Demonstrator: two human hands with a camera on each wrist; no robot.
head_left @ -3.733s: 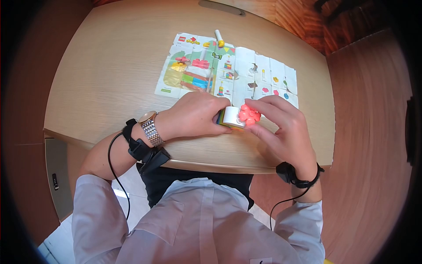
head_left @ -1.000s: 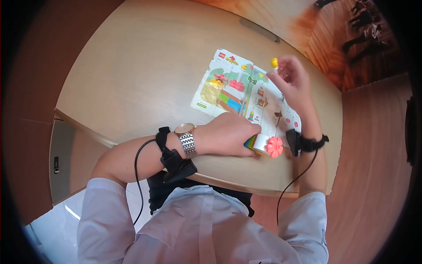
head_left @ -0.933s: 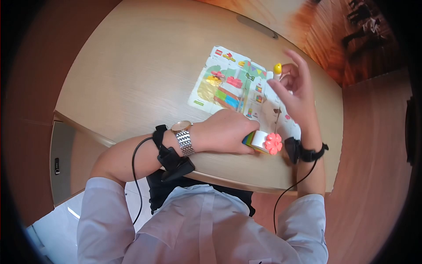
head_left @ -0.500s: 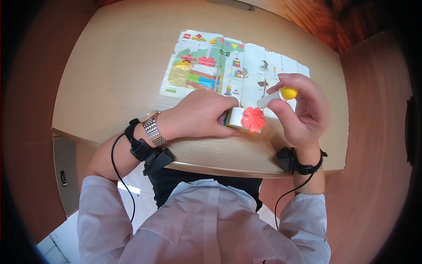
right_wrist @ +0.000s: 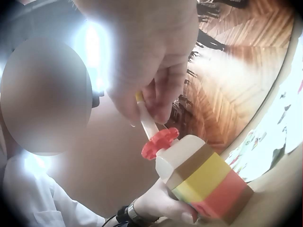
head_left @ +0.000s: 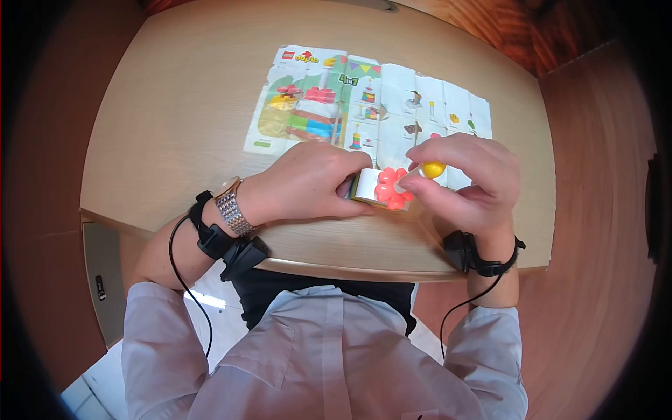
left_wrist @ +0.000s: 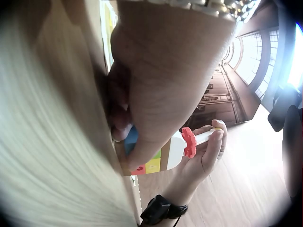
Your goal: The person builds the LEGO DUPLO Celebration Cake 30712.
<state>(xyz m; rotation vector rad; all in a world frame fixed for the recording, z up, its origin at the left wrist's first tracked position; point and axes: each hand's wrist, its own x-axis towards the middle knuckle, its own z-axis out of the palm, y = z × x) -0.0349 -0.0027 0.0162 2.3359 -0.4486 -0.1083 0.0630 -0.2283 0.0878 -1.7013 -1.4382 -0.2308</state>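
My left hand (head_left: 315,183) grips the side of a stack of toy building bricks (right_wrist: 208,184) standing on the table. Brown, red, yellow and white layers show in the right wrist view, with green and blue in the left wrist view. On top of the white brick (head_left: 369,185) sits a coral-red flower piece (right_wrist: 161,143). Thumb and fingers of my right hand (head_left: 472,178) pinch a white toy candle (right_wrist: 148,124) by its upper part, near the yellow flame tip (head_left: 433,169). The candle's lower end is right at the flower's middle, slightly tilted in the right wrist view.
A creased instruction sheet (head_left: 308,105) lies flat on the wooden table (head_left: 175,119) beyond the hands. The table's near edge (head_left: 336,271) runs close in front of the person's body. A wristwatch (head_left: 233,204) and strapped cameras with cables are on the wrists.
The candle, first lying by the sheet's far edge, was picked up by my right hand and brought down to the flower. The right hand let go of the flower earlier; the left kept its grip.
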